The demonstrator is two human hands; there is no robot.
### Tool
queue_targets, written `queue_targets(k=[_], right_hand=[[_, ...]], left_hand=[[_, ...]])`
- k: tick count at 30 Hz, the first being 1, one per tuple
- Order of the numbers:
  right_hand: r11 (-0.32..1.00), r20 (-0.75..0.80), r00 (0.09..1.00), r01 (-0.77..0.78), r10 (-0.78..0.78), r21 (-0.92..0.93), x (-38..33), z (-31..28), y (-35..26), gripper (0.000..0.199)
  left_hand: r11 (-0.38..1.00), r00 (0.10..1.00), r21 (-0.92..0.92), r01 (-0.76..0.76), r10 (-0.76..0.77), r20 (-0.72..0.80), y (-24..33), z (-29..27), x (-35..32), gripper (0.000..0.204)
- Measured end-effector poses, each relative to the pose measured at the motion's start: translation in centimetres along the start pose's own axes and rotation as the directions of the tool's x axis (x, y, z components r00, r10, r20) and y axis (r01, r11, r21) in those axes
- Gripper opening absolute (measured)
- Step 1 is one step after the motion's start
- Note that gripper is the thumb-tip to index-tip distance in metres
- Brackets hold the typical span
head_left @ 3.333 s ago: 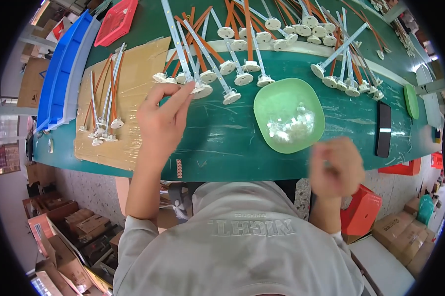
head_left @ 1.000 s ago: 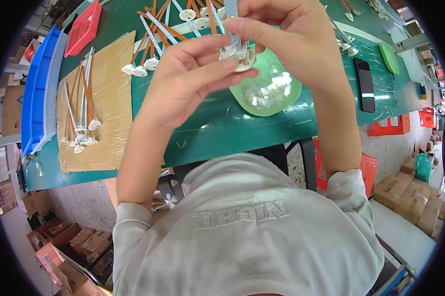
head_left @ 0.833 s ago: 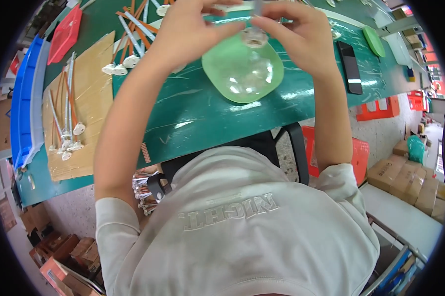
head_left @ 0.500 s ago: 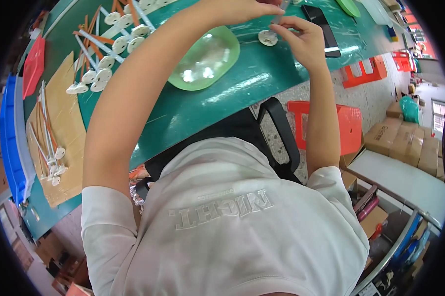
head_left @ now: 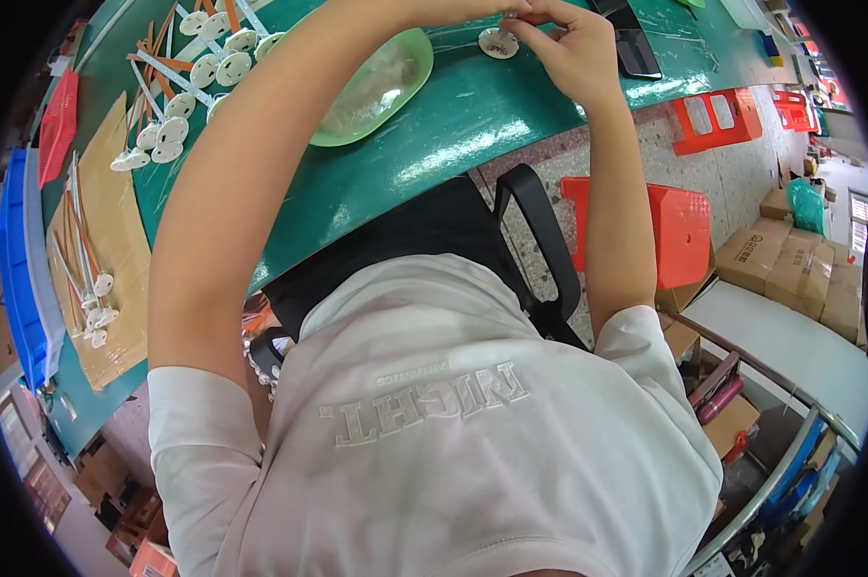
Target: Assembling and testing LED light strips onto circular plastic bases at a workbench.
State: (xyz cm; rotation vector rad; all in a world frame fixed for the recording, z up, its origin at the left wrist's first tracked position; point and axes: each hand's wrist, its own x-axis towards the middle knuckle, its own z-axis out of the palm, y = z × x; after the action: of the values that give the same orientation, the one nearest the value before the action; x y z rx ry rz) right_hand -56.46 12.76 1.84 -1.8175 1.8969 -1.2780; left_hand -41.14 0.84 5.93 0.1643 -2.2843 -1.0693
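My left hand (head_left: 468, 9) is at the top edge of the head view, partly cut off. Its visible fingers are closed and meet the fingertips of my right hand (head_left: 580, 50), which makes a pinch. What lies between the fingers is too small and hidden to make out. Just below the fingertips, a round white disc (head_left: 498, 43) rests on the green table (head_left: 453, 125). A light green oval dish (head_left: 357, 127) with clear, shiny contents stands to its left, half behind my left forearm. Right of my right hand lies a black phone (head_left: 636, 50).
Several white discs (head_left: 172, 131) on orange and white sticks lie at the far left. More sit on brown cardboard (head_left: 117, 317). A blue tray (head_left: 19, 279) and a red basket (head_left: 59, 125) line the left edge. Red stools (head_left: 679, 236) and boxes (head_left: 799, 269) stand at right.
The view has shifted, so the table things sit higher and further left. My hands have come together at the fingertips, above the white disc. The disc and dish still lie on the table.
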Motion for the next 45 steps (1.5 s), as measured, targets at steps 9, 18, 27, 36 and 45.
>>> queue_targets(k=[9,18,27,36,45], right_hand=[[0.729,-0.233,0.902,0.432,-0.365,0.531,0.1,2.1,4.0,0.006],[0.984,-0.062,0.997,0.049,-0.038,0.172,-0.7,1.4,2.1,0.004],[0.966,-0.099,0.995,0.046,-0.021,0.255,-0.9,1.8,2.3,0.005],[0.982,-0.120,0.981,0.161,-0.149,0.095,-0.4,2.6,4.0,0.010],[0.987,-0.208,0.973,0.122,-0.099,0.105,-1.4,1.1,2.3,0.015]], left_hand=[[0.877,0.996,0.475,-0.072,0.042,0.073,-0.9,0.6,1.9,0.022],[0.848,0.986,0.511,-0.142,0.078,0.145,-0.5,0.6,2.6,0.024],[0.889,0.976,0.426,-0.165,0.085,0.200,-0.5,0.7,2.9,0.021],[0.870,0.982,0.482,-0.101,0.008,0.190,-0.7,-0.2,1.4,0.018],[0.988,0.974,-0.093,-0.123,0.102,-0.204,10.4,-8.0,0.0,0.039]])
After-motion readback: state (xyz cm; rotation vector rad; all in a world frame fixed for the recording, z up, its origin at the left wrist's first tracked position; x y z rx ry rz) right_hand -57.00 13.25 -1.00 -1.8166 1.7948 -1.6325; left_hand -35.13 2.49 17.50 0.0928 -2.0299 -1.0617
